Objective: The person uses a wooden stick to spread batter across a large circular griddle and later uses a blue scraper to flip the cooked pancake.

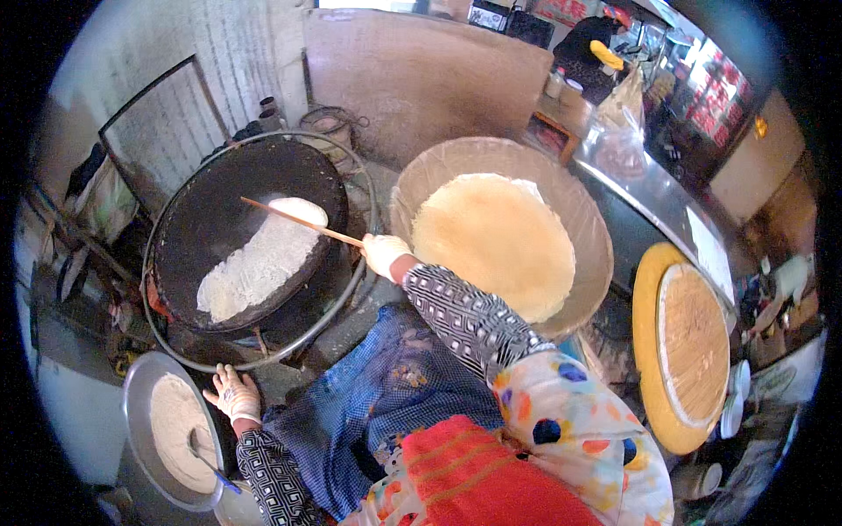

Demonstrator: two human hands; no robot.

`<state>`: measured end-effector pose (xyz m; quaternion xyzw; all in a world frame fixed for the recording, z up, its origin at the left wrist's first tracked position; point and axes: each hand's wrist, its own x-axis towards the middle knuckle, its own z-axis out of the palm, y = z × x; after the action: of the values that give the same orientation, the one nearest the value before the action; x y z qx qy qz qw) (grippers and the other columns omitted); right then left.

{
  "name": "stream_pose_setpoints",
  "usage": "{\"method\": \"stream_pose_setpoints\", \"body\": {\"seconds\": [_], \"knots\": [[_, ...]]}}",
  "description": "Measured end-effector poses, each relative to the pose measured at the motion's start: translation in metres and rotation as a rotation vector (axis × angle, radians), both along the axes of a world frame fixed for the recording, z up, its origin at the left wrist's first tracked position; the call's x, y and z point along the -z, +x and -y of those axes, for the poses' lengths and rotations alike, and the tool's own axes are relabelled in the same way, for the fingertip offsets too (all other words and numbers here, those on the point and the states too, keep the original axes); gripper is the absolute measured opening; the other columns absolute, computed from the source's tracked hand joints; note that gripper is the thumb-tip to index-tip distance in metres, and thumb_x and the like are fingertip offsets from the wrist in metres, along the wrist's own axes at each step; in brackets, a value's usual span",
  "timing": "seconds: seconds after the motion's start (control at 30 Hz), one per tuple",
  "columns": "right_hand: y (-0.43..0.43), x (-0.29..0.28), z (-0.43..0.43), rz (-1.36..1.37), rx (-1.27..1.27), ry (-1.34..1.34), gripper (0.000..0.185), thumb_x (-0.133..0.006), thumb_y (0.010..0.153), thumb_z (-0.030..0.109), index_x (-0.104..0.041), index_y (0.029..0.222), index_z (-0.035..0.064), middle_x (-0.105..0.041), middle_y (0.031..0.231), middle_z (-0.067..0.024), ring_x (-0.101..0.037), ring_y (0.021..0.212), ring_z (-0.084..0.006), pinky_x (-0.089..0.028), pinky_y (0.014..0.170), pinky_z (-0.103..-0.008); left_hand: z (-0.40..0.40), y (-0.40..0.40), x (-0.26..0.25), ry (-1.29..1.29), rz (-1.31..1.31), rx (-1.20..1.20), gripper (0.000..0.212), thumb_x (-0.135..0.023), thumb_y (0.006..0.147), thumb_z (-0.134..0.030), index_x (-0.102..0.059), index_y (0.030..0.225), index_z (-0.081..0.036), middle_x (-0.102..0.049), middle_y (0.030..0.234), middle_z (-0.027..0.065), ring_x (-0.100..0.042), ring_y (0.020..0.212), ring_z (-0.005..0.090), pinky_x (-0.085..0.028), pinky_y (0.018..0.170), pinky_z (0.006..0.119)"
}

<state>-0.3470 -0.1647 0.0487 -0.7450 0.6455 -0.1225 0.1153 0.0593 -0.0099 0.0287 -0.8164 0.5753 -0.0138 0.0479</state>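
My right hand [386, 255], in a pale glove, grips one end of a thin wooden stick [296, 219]. The stick reaches over a round black griddle [263, 167], across a mass of white batter [263, 266]. This batter lies as a rough strip with a rounded lump at its far end. A metal ring [316, 335] surrounds the griddle. My left hand [237, 394], also gloved, is empty with its fingers apart, at the ring's near edge. Beside it is a metal basin [135, 427] of beige batter [181, 421] with a blue-handled ladle [214, 467] in it.
Right of the griddle, a wide lined basket [595, 256] holds thin round tan pancakes [493, 243]. Farther right a round wooden board [697, 345] rests on a yellow disc [648, 329]. A metal counter [664, 217] runs behind, and another person [585, 52] stands at the back.
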Motion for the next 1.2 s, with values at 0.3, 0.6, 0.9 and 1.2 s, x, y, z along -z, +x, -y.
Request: {"method": "stream_pose_setpoints", "body": {"seconds": [0.3,0.6,0.9,1.2], "knots": [[-0.007,0.012,0.004,-0.037,0.07,0.004,0.026,-0.048,0.093,0.022,-0.064,0.1,0.0021,-0.071,0.086,-0.0178,-0.07,0.081,-0.032,-0.057,0.071,-0.0449,-0.005,-0.116,0.001,-0.054,-0.095,0.334,0.061,-0.062,0.084,-0.04,-0.05,0.133,-0.006,-0.05,0.139,0.0127,-0.038,0.136,0.0298,-0.01,0.112,0.064],[0.016,0.008,0.019,-0.163,0.055,0.031,0.033,-0.042,0.097,0.027,-0.061,0.098,0.0008,-0.07,0.092,-0.0207,-0.069,0.087,-0.0346,-0.055,0.077,-0.0458,-0.003,-0.069,0.0,-0.04,0.0,0.298,0.068,-0.059,0.084,-0.037,-0.041,0.14,-0.003,-0.039,0.148,0.0162,-0.033,0.139,0.0315,-0.008,0.112,0.065],[0.02,-0.002,0.01,0.001,0.025,0.116,0.029,-0.049,0.091,0.027,-0.065,0.088,0.0041,-0.069,0.076,-0.0171,-0.068,0.07,-0.0349,-0.055,0.065,-0.0479,-0.007,-0.047,-0.014,-0.379,-0.031,0.34,0.042,-0.067,0.076,-0.032,-0.065,0.113,-0.012,-0.063,0.119,0.008,-0.05,0.121,0.0227,-0.025,0.102,0.054],[0.011,0.015,0.017,-0.038,0.041,-0.08,0.024,-0.055,0.085,0.018,-0.066,0.096,0.0001,-0.07,0.08,-0.0198,-0.07,0.076,-0.0323,-0.056,0.067,-0.0432,0.005,0.002,0.017,-0.057,0.071,0.17,0.052,-0.055,0.089,-0.035,-0.052,0.134,-0.009,-0.045,0.146,0.0086,-0.039,0.136,0.0273,-0.016,0.111,0.062]]}}
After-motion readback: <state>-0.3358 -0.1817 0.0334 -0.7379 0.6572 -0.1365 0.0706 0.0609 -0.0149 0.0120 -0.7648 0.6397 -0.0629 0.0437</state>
